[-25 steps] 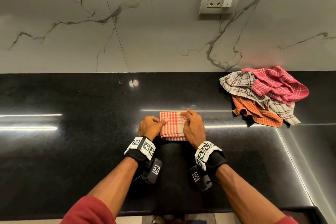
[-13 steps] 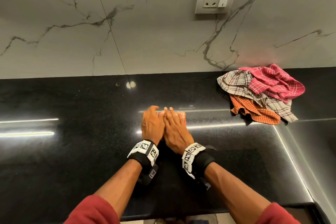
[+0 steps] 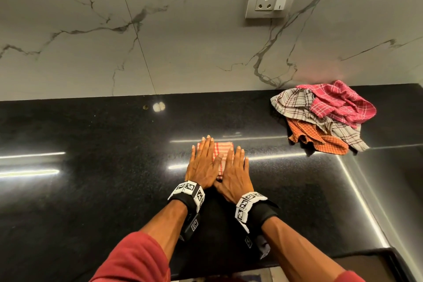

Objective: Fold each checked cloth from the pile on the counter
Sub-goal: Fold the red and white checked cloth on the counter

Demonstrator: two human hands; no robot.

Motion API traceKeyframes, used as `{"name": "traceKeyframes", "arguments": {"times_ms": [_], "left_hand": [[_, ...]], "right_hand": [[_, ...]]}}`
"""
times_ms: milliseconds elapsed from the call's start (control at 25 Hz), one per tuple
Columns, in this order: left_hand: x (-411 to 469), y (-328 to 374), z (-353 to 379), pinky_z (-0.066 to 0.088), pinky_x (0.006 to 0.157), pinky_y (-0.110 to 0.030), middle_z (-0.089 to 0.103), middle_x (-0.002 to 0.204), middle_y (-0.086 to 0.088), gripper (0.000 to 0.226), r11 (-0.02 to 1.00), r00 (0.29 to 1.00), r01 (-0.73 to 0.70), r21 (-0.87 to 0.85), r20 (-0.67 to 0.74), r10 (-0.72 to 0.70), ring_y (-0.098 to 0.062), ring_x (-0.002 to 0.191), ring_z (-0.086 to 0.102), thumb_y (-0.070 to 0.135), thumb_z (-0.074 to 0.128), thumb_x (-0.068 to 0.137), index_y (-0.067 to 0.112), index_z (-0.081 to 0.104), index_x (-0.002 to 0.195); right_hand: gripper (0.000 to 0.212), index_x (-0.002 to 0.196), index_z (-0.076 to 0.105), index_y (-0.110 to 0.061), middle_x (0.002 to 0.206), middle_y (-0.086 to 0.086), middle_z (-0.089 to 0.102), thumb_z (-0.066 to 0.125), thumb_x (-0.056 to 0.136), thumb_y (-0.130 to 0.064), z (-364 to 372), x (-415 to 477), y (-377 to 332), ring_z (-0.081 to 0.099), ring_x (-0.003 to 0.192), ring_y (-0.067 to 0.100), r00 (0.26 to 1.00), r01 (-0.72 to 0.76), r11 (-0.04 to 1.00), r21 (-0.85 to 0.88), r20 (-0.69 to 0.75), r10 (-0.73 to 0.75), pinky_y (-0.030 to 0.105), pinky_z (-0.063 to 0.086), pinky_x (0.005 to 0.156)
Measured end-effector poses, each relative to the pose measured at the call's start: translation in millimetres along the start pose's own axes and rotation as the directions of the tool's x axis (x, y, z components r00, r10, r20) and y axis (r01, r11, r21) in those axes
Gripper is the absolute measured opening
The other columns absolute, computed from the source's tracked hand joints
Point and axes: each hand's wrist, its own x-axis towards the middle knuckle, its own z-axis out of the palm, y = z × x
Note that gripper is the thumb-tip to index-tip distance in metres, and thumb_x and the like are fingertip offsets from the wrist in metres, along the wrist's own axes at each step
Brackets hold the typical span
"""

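Both hands, left point(image 3: 202, 165) and right point(image 3: 234, 173), press flat side by side on the folded cloth point(image 3: 221, 152), so lifting off unevenly on this slick surface point(image 3: 91, 190) could drag the folds open.

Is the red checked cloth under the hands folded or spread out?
Folded: the red checked cloth is a small compact rectangle on the counter, with the left hand and right hand pressing flat on it.

Illumination: warm, dim, falling unevenly. Glare: white streaks stretching across the polished black counter point(image 3: 91, 201), and one bright spot glinting below the marble wall point(image 3: 183, 52). Shadow: pooling at the counter's near centre. Distortion: wide-angle lens bowing the edges. Focus: rendering sharp centrally.
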Motion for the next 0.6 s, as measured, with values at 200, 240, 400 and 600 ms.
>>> {"name": "traceKeyframes", "arguments": {"times_ms": [200, 240, 400, 600], "left_hand": [[-22.6, 7.4, -23.3, 0.034, 0.106, -0.042, 0.054, 0.135, -0.019, 0.046, 0.738, 0.747, 0.322, -0.593, -0.319, -0.583, -0.035, 0.128, 0.046, 0.032, 0.045, 0.1, 0.002, 0.048, 0.135], [-25.1, 10.6, -25.4, 0.037, 0.1, -0.044, 0.059, 0.125, -0.019, 0.042, 0.758, 0.745, 0.39, -0.523, -0.304, -0.594, -0.036, 0.119, 0.051, 0.032, 0.049, 0.098, 0.002, 0.053, 0.127], [-26.2, 28.5, -33.1, 0.042, 0.095, -0.044, 0.061, 0.123, -0.016, 0.05, 0.798, 0.819, 0.501, -0.335, -0.114, -0.562, -0.036, 0.115, 0.053, 0.045, 0.057, 0.089, 0.006, 0.052, 0.12], [-16.3, 47.0, -32.6, 0.047, 0.092, -0.04, 0.065, 0.116, -0.017, 0.059, 0.736, 0.833, 0.505, -0.451, 0.03, -0.553, -0.036, 0.111, 0.058, 0.056, 0.063, 0.084, 0.003, 0.059, 0.11]], "right_hand": [[0.057, 0.104, 0.053, -0.013, 0.109, 0.006, 0.062, 0.066, 0.079, -0.063, -38.0, 7.6, 20.2, 0.06, 0.103, 0.027, 0.969, -0.146, 0.766, 0.626, -0.066, 0.238, 0.036, 0.045, 0.082], [0.047, 0.095, 0.052, -0.013, 0.102, 0.008, 0.062, 0.069, 0.082, -0.054, -40.2, 11.2, 16.7, 0.06, 0.098, 0.028, 0.942, -0.197, 0.719, 0.667, -0.073, 0.326, 0.035, 0.043, 0.078], [0.042, 0.102, 0.065, -0.001, 0.109, 0.016, 0.068, 0.075, 0.077, -0.033, -43.7, 16.0, -2.7, 0.062, 0.105, 0.034, 0.855, -0.452, 0.545, 0.707, 0.169, 0.49, 0.037, 0.048, 0.086], [0.03, 0.092, 0.065, -0.008, 0.102, 0.011, 0.069, 0.076, 0.075, -0.031, -48.6, -6.6, 24.6, 0.063, 0.102, 0.029, 0.825, -0.398, 0.308, 0.864, 0.191, 0.532, 0.042, 0.051, 0.091]]}}
